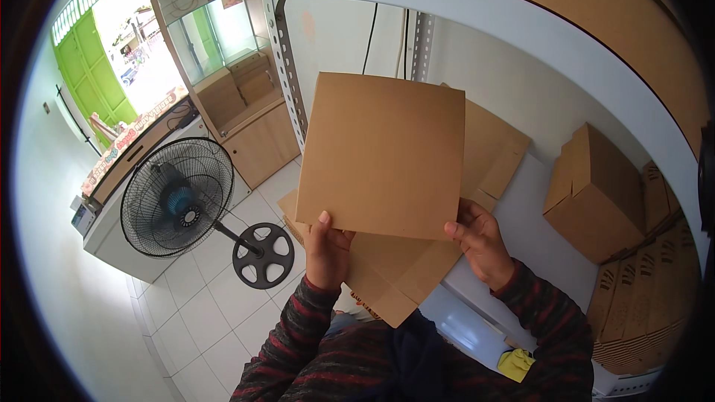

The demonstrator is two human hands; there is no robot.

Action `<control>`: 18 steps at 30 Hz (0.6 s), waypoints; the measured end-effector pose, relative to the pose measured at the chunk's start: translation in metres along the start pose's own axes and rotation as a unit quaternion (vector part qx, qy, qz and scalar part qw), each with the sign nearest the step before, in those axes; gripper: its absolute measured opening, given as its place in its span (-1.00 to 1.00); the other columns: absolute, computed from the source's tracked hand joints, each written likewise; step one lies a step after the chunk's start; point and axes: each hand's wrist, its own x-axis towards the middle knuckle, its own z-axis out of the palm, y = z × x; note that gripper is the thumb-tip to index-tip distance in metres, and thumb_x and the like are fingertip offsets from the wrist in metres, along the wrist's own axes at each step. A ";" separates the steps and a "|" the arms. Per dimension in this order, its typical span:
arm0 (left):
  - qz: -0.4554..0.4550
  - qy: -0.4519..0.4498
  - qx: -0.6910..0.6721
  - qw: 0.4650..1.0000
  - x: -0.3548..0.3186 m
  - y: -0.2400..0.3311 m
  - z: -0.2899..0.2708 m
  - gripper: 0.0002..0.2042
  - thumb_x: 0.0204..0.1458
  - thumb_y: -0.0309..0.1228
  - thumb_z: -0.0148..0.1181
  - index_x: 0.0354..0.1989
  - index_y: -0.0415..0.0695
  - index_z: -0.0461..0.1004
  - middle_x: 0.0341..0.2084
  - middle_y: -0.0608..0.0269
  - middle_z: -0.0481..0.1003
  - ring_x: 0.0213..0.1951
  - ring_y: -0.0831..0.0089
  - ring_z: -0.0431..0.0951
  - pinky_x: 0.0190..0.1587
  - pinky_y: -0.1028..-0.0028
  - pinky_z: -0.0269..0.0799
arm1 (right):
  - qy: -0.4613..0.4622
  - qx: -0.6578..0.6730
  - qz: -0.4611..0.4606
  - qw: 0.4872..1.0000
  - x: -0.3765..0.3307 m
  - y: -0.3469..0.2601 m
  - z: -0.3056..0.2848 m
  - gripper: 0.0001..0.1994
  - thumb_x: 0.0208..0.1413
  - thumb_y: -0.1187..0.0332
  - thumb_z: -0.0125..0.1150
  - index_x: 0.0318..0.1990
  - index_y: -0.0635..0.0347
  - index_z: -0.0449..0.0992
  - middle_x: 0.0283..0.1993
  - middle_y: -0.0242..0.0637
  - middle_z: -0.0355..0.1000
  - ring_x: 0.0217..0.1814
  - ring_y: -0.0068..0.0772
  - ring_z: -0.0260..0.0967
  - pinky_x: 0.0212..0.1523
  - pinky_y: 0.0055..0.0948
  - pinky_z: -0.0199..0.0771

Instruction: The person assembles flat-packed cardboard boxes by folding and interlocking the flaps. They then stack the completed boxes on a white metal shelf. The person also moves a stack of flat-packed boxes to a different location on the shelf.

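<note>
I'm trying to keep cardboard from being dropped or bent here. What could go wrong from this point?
The flat, square brown cardboard piece is held only near its lower corners, by the left hand and right hand, so its far edge might tip or the grip slip. The creased brown cardboard beneath appears to jut past the flat white work surface, so a bump might bend or dislodge it.

Print (646, 262) on the stacked cartons (624, 305) and patterned cloth (136, 134) cannot be read.
</note>
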 end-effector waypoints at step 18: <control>-0.042 -0.089 0.099 0.990 0.000 0.015 0.030 -0.40 0.08 -0.34 0.03 0.29 -0.22 0.00 0.19 -0.08 0.19 0.26 0.11 0.20 0.25 0.19 0.21 | 0.254 -0.041 -0.162 0.953 -0.041 -0.105 -0.052 -0.46 0.13 0.10 0.15 0.21 0.08 0.20 0.06 -0.29 0.34 0.00 -0.45 0.33 -0.16 -0.49 0.38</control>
